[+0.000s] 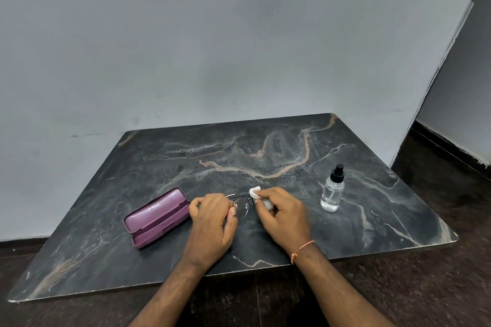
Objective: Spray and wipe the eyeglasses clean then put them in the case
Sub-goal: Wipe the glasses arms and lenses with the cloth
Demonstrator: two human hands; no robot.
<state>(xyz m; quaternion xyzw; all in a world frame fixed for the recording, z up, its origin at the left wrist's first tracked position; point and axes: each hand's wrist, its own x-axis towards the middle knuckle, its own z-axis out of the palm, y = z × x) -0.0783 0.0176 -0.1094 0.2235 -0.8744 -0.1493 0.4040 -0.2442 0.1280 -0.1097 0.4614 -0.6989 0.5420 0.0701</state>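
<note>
Thin-framed eyeglasses (241,207) are held just above the middle of the dark marble table (265,156). My left hand (212,218) grips their left side, which it mostly hides. My right hand (283,214) pinches a white cloth (255,192) against the right lens, which is hidden. A purple glasses case (156,216) lies open to the left of my left hand. A clear spray bottle (333,190) with a black nozzle stands upright to the right of my right hand.
The table stands against a pale grey wall (212,48). Its front edge runs below my wrists, and dark floor (438,287) lies beyond the front and right sides. Bare tabletop stretches behind the hands.
</note>
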